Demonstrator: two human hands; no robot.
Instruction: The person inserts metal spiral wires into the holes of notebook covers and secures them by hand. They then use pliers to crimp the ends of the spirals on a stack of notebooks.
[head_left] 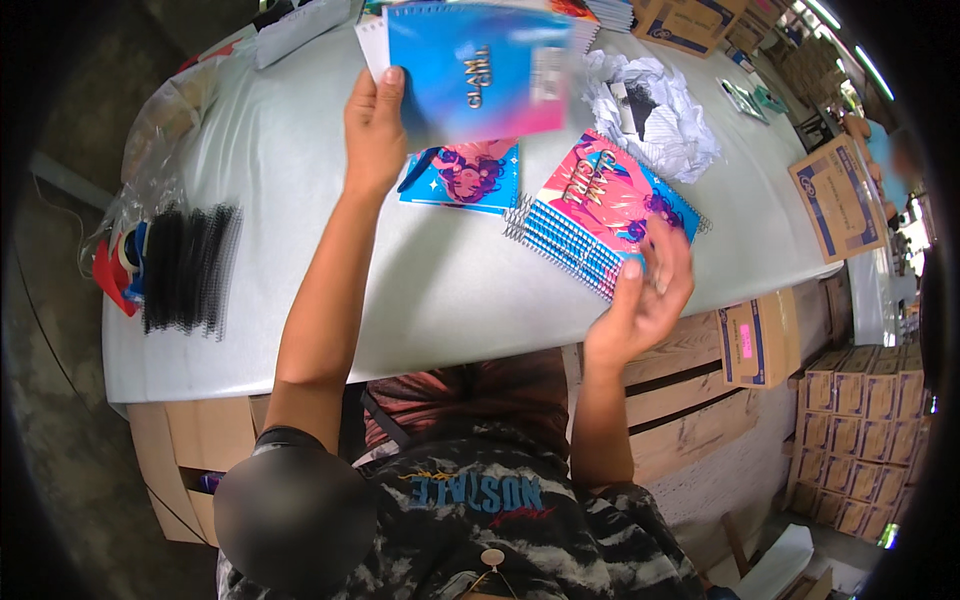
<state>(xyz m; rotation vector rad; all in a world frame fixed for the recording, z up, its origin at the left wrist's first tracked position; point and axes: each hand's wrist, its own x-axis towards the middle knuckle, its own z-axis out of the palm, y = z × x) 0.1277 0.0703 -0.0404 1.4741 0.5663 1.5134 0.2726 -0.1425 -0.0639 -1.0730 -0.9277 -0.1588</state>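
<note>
Notebook (480,70) gripped in left hand (375,130) — right hand (650,290) on stack (600,225).

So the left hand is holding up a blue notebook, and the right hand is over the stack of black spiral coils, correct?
Not quite. The left hand does hold up the blue notebook, but the right hand is over the stack of spiral notebooks. The black spiral coils lie untouched at the table's left end, as the head view shows.

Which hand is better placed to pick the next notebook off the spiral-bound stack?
The right hand, probably. Its fingers already rest on the near edge of the stack of spiral notebooks. The left hand is occupied, holding a blue notebook up above the table.
</note>
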